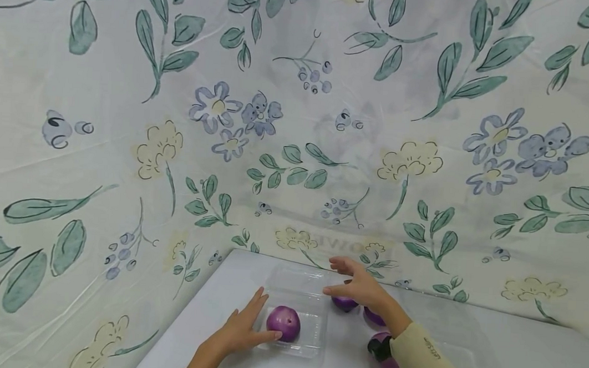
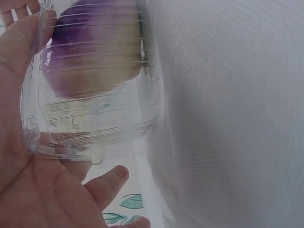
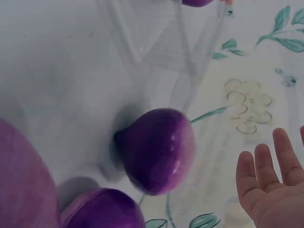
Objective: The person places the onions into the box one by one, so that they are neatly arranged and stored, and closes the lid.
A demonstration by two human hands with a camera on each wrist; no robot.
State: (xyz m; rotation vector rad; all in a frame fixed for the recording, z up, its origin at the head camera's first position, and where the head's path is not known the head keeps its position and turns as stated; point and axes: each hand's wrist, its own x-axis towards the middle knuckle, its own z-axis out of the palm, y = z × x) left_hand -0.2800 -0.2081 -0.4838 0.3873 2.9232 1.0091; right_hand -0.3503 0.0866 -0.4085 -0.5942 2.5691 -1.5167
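A clear plastic clamshell box (image 1: 311,340) stands with its lid raised at the back, and one purple onion (image 1: 284,323) lies inside. My left hand (image 1: 239,328) rests along the box's left side, fingers extended, its thumb reaching over the front near the onion. Through the ribbed wall (image 2: 95,111) the onion shows purple and pale in the left wrist view. To the right of the box, my right hand (image 1: 361,290) is held over loose purple onions, fingers spread and slightly bent, holding nothing. One pointed purple onion (image 3: 156,151) lies below it in the right wrist view.
Another onion (image 1: 385,355) lies near the right forearm, partly covered by a black wrist strap. More clear plastic packaging (image 1: 450,353) lies at the right on the white table (image 1: 193,306). A floral curtain (image 1: 297,123) rises behind the table's back edge.
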